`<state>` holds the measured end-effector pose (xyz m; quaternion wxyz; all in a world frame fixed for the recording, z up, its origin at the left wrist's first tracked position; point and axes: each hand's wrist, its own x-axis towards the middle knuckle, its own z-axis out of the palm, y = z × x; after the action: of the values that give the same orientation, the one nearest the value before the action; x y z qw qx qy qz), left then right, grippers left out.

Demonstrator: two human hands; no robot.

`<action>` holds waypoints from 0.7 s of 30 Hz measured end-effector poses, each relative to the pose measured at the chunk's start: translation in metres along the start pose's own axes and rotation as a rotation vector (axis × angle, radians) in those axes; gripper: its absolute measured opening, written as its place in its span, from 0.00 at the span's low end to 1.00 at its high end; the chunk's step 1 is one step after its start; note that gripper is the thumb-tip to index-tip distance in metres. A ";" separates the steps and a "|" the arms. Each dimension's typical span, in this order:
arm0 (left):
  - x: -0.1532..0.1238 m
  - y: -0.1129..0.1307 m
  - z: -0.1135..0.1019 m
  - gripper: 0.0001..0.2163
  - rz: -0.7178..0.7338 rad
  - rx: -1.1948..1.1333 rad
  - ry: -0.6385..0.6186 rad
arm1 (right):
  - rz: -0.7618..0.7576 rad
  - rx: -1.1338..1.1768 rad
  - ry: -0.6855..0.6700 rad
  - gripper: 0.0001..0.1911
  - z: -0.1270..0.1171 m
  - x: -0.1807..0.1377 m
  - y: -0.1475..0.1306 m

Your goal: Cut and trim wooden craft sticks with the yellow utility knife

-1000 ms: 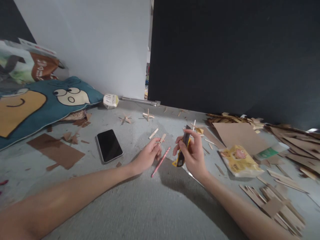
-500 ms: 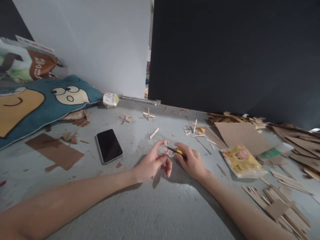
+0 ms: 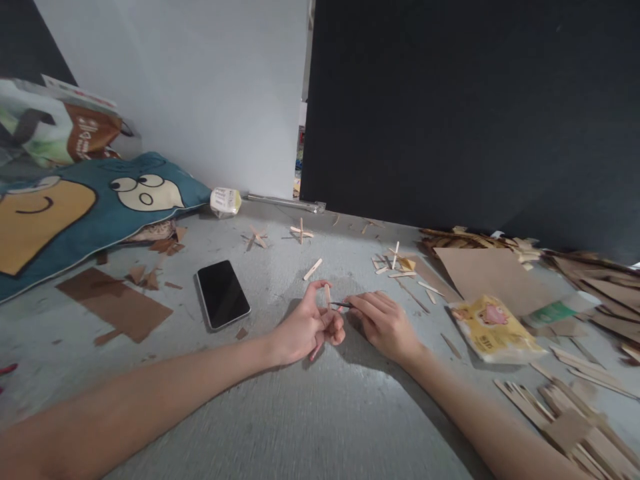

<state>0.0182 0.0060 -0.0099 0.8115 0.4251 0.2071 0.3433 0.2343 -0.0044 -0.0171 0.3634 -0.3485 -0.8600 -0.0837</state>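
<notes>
My left hand (image 3: 310, 327) rests on the grey floor and pinches a short wooden stick (image 3: 327, 295) upright between its fingers. A pink pencil (image 3: 317, 348) lies under that hand, mostly hidden. My right hand (image 3: 383, 323) is closed over a utility knife; only its dark blade tip (image 3: 341, 305) shows, laid against the stick. The knife's yellow body is hidden under the fingers.
A black phone (image 3: 223, 303) lies left of my hands. Loose wooden sticks (image 3: 395, 267) and stick crosses (image 3: 301, 231) lie beyond. Cardboard sheets (image 3: 480, 270) and strips (image 3: 565, 417), a yellow packet (image 3: 493, 327), a blue cartoon cushion (image 3: 90, 207) and brown card (image 3: 115, 310) surround the spot.
My right hand came down from holding the knife upright and set its blade against the stick. My left hand lifted the stick off the floor and now holds it upright.
</notes>
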 end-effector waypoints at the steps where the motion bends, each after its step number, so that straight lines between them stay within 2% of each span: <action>1: 0.000 0.000 0.000 0.29 -0.004 0.003 -0.003 | 0.002 0.002 -0.003 0.15 0.000 0.000 0.000; 14: -0.002 0.004 0.003 0.32 -0.040 0.035 0.004 | -0.007 -0.015 0.010 0.12 0.000 0.004 -0.002; 21: -0.002 0.003 0.003 0.30 -0.032 0.013 0.000 | 0.001 -0.003 0.017 0.14 0.001 0.002 -0.002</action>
<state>0.0175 0.0043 -0.0053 0.8141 0.4271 0.2162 0.3287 0.2319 -0.0044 -0.0165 0.3702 -0.3487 -0.8566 -0.0876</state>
